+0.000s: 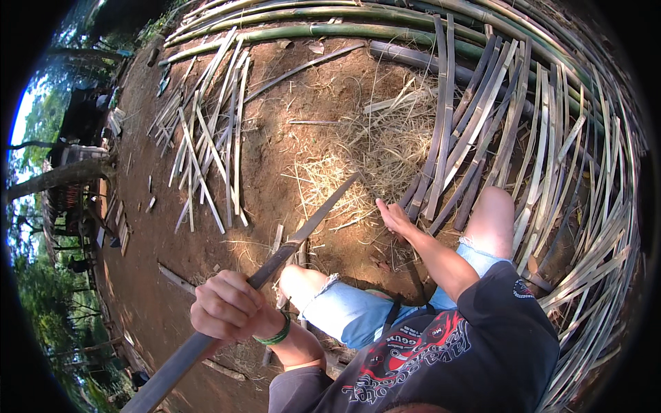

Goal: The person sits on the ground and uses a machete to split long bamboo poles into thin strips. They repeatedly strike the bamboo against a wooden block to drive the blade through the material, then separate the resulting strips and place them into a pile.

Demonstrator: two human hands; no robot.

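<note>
The left hand [228, 307] wraps a tight grip around a long-handled knife [277, 263]; the right hand [394, 218], grip unclear, is near pale shavings [322, 177].

So I've got everything straight on bare brown ground [275, 144], and it's pretty messy. Green bamboo poles [330, 31] lie along its far edge, and loads of split strips [476, 124] run down its right edge, some overlapping the poles. Toward the left edge I've got pale slats [239, 151] loosely criss-crossed. Between those two lots there's a fluffy heap of straw-coloured shavings [403, 134].
</note>
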